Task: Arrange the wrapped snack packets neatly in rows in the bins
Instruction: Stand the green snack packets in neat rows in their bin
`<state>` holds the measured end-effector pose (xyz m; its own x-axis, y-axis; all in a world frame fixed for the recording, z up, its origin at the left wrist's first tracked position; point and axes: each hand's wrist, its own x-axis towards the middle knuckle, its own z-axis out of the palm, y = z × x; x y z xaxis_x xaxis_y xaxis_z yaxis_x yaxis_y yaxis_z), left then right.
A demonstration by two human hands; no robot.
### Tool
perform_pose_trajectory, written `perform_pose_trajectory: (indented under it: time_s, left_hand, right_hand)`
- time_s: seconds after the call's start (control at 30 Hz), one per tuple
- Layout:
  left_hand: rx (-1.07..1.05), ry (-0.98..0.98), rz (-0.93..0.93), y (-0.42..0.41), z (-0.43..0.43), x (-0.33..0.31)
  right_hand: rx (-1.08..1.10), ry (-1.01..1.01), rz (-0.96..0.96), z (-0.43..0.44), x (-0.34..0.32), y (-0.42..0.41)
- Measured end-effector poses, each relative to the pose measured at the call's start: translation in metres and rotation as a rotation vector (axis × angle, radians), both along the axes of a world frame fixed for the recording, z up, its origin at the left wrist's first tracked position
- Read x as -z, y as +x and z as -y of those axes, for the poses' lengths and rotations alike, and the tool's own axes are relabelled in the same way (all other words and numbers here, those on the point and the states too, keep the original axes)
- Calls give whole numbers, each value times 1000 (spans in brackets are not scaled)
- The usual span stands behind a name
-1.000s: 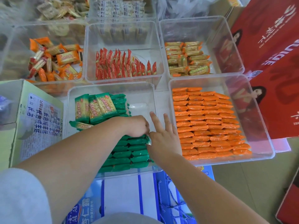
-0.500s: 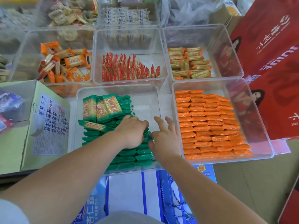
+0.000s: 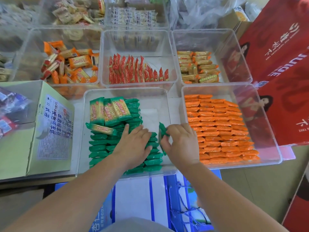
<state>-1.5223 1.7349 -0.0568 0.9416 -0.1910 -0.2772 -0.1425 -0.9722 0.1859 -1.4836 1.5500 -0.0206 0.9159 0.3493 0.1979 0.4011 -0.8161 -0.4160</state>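
Near-left clear bin (image 3: 125, 92): green packet rows (image 3: 98, 148) fill its left side. Left hand (image 3: 133, 144) lies flat on the rows, fingers straight, gripping nothing. Right hand (image 3: 182, 143) pinches one green packet (image 3: 163, 131), on edge, just right of the rows. Orange packets (image 3: 217, 128) are rowed in the bin to the right.

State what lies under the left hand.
Rows of green packets lie under the left hand, which rests flat on them. The packets directly beneath the palm are covered and cannot be seen.
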Motion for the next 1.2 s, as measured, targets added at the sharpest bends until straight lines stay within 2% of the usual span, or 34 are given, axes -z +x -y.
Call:
perform_pose_trajectory:
  time_s: [0.13, 0.23, 0.33, 0.5, 0.57, 0.7, 0.77, 0.83, 0.9, 0.97, 1.03, 1.1, 1.2]
  left_hand:
    - [2, 17, 8, -11, -1, 2]
    - [-19, 16, -28, -15, 0, 2]
    - [-28, 8, -62, -15, -1, 3]
    - [-31, -72, -94, -19, -8, 5]
    - [-32, -88, -90, -21, -9, 4]
    - [-65, -192, -19, -28, -11, -12]
    - [-79, -246, 133, -36, -18, -25]
    - [-118, -236, 319, -43, -30, -32]
    - [-204, -192, 417, -44, -47, -38]
    - [-293, -113, 388, -41, -66, -42]
    - [-329, -7, 259, -37, -84, -46]
    - [-298, 72, 175, -32, -96, -46]
    - [-198, 115, 204, -21, -105, -48]
  right_hand:
    - [-16, 108, -17, -8, -25, 26]
    - [-79, 87, -19, -22, -36, 45]
    - [-175, -45, -65, -38, -33, 58]
    - [-279, -413, -253, -66, -7, 62]
    - [-282, -467, -339, -69, 4, 59]
    - [-231, -382, -528, -68, 20, 50]
    - [-197, -309, -614, -68, 27, 47]
    - [-152, -195, -711, -67, 33, 43]
    - [-156, -131, -775, -66, 37, 37]
    - [-172, -123, -792, -65, 40, 30]
    - [-164, -125, -775, -65, 41, 26]
    - [-154, -133, -758, -65, 41, 25]
    - [-158, -150, -759, -65, 42, 23]
